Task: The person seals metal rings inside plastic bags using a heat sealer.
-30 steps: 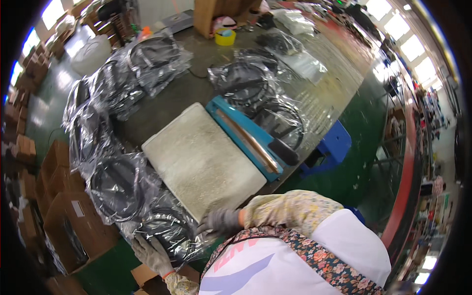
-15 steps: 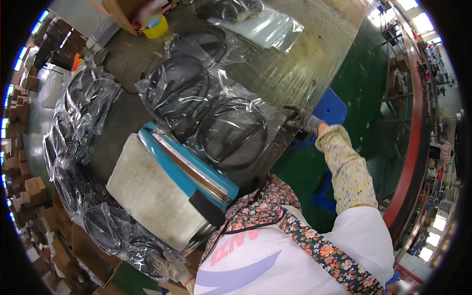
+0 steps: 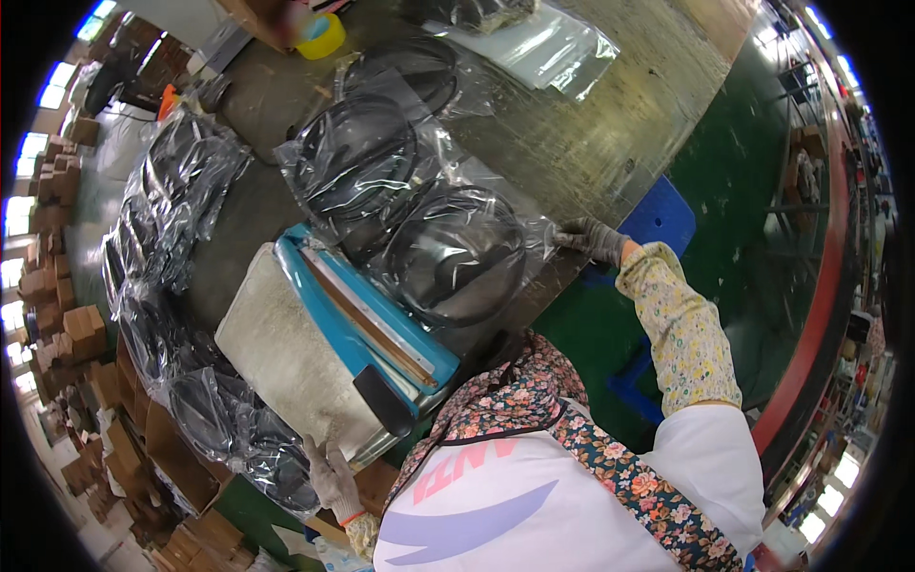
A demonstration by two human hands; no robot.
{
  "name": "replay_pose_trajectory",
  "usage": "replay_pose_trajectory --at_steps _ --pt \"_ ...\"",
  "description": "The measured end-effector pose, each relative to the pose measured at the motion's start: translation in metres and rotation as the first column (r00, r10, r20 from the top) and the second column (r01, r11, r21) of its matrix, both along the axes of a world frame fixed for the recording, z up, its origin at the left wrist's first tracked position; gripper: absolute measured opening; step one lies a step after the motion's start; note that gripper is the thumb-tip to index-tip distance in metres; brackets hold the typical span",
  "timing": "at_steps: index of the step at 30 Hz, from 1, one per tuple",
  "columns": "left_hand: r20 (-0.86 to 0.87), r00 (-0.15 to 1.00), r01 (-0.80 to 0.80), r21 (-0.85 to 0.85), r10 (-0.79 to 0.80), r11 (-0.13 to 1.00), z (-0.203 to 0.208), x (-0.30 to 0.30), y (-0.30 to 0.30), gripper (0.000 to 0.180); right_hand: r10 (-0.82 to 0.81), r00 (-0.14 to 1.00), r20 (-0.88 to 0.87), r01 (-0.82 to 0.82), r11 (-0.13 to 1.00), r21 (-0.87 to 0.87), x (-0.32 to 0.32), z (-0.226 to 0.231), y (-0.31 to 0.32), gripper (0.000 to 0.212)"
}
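My right hand (image 3: 593, 240), in a grey glove, pinches the right edge of a clear plastic bag (image 3: 536, 212) near the table's edge. Inside that bag lies a coiled black cable or hose (image 3: 456, 255). My left hand (image 3: 334, 481), in a pale glove, has its fingers apart beside the near corner of a stained, light-coloured plate (image 3: 286, 348); it holds nothing visible. Between my hands sits a blue heat sealer (image 3: 329, 319) with a black end grip (image 3: 383, 400); its long jaws stand apart. A second bagged black coil (image 3: 357, 143) lies beyond the first.
Bagged coils (image 3: 176, 200) hang along the table's left side. Flat clear bags (image 3: 534, 48) lie on the far tabletop (image 3: 658, 86), with a yellow tape roll (image 3: 321, 36) to the left. A blue stool (image 3: 660, 219) stands at right. Cardboard boxes (image 3: 181, 458) fill the lower left.
My left hand has risen from the hanging bags to the plate's near corner. The sealer's jaws have spread wider. My right fingers have closed on the bag's edge. The whole view has shifted slightly.
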State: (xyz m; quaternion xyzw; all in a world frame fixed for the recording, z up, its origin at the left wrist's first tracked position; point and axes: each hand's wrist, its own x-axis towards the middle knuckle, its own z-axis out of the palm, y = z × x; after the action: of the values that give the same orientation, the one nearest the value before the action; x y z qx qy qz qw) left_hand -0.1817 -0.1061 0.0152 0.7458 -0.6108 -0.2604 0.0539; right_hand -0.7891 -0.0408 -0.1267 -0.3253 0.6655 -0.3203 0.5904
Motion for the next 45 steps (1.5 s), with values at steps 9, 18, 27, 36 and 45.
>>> replay_pose_trajectory --at_steps 9,18,27,36,45 --pt "-0.29 0.953 0.043 -0.151 -0.086 0.988 0.059 0.017 -0.035 0.05 0.232 0.932 0.279 0.016 0.742 -0.67 0.133 0.268 -0.116 0.022" --pt "-0.62 0.525 0.308 -0.5 -0.583 0.809 0.084 0.011 -0.074 0.054 0.285 0.958 -0.047 -0.185 0.482 -0.857 0.281 0.45 -0.161 0.044" --pt "-0.985 0.031 0.16 -0.164 -0.171 0.973 0.094 0.054 -0.092 0.056 0.397 0.756 -0.52 -0.621 0.183 -0.762 0.313 0.373 -0.137 0.022" --pt "-0.99 -0.042 -0.121 -0.13 -0.136 0.984 0.023 0.077 -0.083 0.025 0.068 0.554 -0.83 -0.82 0.214 -0.53 0.347 0.266 -0.108 0.024" --pt "-0.942 0.277 0.02 -0.193 -0.191 0.981 0.072 0.107 -0.092 0.041 0.235 0.559 -0.795 -0.829 0.199 -0.523 0.351 0.281 -0.11 0.022"
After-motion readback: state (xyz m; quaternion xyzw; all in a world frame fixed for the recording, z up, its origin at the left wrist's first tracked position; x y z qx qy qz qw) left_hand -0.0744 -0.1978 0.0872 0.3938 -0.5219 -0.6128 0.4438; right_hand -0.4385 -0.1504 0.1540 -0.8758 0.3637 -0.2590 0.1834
